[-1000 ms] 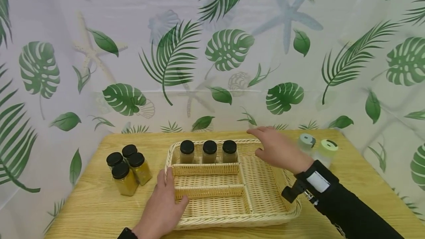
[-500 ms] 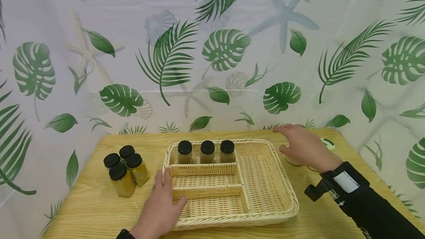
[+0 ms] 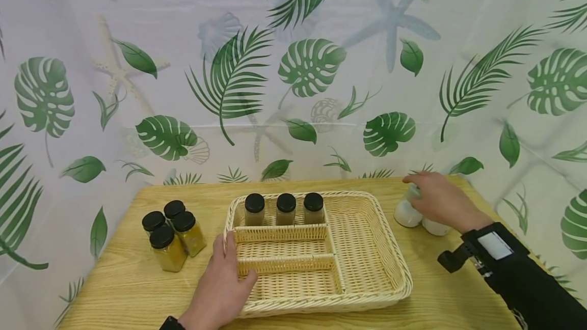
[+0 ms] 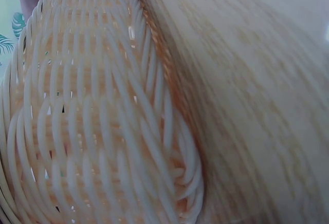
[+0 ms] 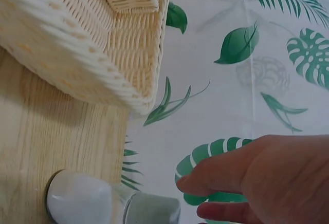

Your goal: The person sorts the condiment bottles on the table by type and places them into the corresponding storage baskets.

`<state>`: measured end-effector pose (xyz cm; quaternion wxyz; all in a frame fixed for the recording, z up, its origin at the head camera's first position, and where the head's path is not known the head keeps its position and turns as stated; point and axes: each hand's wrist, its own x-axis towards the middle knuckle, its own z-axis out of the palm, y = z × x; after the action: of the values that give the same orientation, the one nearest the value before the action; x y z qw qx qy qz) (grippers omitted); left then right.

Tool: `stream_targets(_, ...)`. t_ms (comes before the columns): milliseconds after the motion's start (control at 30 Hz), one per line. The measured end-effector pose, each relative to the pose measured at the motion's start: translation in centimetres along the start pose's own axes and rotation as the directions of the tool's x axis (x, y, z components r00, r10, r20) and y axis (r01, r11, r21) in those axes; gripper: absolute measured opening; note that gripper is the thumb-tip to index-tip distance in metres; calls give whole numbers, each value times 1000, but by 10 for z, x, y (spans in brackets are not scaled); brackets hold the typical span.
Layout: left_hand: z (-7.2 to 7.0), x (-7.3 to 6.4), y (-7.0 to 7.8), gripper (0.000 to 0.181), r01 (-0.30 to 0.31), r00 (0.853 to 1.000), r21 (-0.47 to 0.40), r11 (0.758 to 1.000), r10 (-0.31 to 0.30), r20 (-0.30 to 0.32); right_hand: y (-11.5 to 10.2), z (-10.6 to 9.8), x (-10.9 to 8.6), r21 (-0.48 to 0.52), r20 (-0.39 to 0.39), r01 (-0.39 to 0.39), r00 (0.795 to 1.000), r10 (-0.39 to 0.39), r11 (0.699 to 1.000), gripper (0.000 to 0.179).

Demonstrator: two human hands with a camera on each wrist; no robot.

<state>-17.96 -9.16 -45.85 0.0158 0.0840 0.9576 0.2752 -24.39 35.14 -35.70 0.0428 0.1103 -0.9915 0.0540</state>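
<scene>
My left hand (image 3: 224,274) holds the left front corner of a wicker basket (image 3: 367,299), its thumb over the inner side and its fingers at the rim. The basket's outer weave (image 4: 103,106) fills much of the left wrist view. On the right, my right hand (image 3: 442,200) reaches over two white shakers, fingers extended and nothing gripped. The nearer-left shaker (image 3: 407,214) shows its white body, and the other shaker (image 3: 435,227) is mostly covered by the hand. In the right wrist view, thumb and fingers are apart from the shaker (image 5: 79,198) with a grey-green top.
Three black-capped jars (image 3: 286,210) stand in the basket's back left compartment. Several black-capped jars with yellow contents (image 3: 171,256) cluster on the wooden table (image 3: 119,289) to the left. A leaf-print cloth (image 3: 293,106) hangs behind.
My right hand has moved right, from over the basket's back right corner to above the shakers. The left hand stays at the basket's corner.
</scene>
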Motion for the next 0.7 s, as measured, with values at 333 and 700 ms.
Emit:
stream_targets(333,-1,0,0,92,-7,1000,-7,1000,7,-4,16,10,6,-4,-13,-14,1000,14,1000,44)
stream_targets(700,1,0,-3,93,-3,1000,-12,1000,3,-2,24,19,14,7,10,-35,999,35,999,44)
